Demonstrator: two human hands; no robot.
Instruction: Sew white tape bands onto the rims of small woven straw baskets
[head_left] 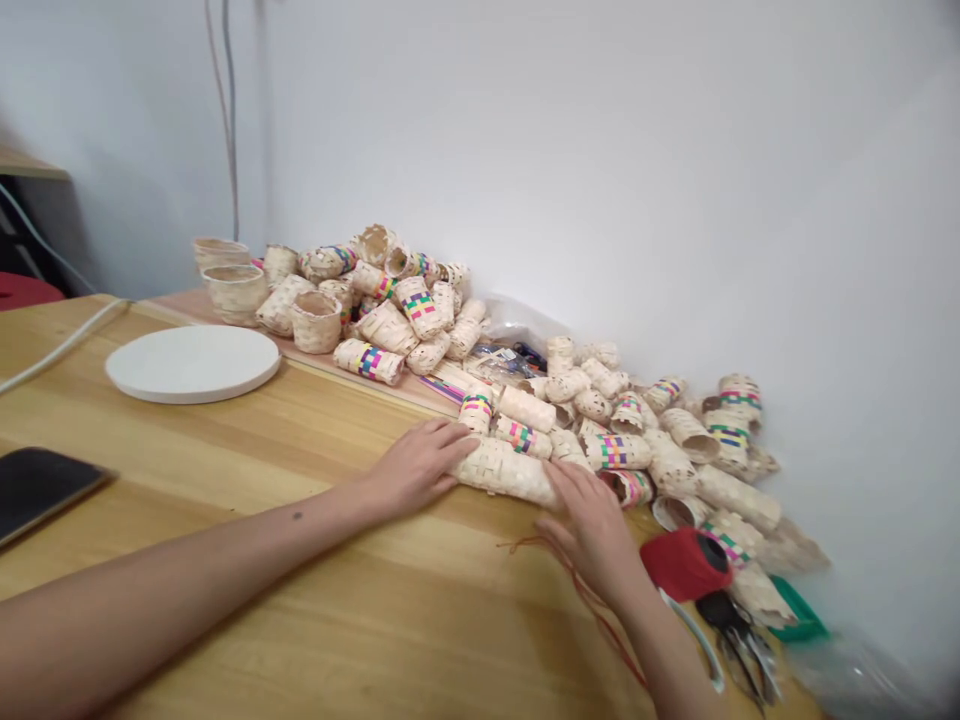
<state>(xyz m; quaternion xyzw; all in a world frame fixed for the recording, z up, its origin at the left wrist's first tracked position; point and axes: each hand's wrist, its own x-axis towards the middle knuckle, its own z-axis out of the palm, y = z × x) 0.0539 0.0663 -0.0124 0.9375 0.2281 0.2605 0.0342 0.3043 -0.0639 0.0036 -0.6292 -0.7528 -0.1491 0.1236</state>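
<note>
A long plain woven tube (504, 472) lies on the wooden table (300, 560) at the front of a big heap of small woven baskets (525, 390). My left hand (416, 465) rests against the tube's left end, fingers curled on it. My right hand (592, 525) lies palm down over its right end, fingers stretched and touching it. A red thread (581, 590) trails on the table under my right wrist.
A white round disc (193, 362) sits at the left. A dark phone (37, 485) lies at the left edge. A red thread spool (686, 562), scissors (735, 630) and a green item (799, 615) are at the right. The white wall stands close behind.
</note>
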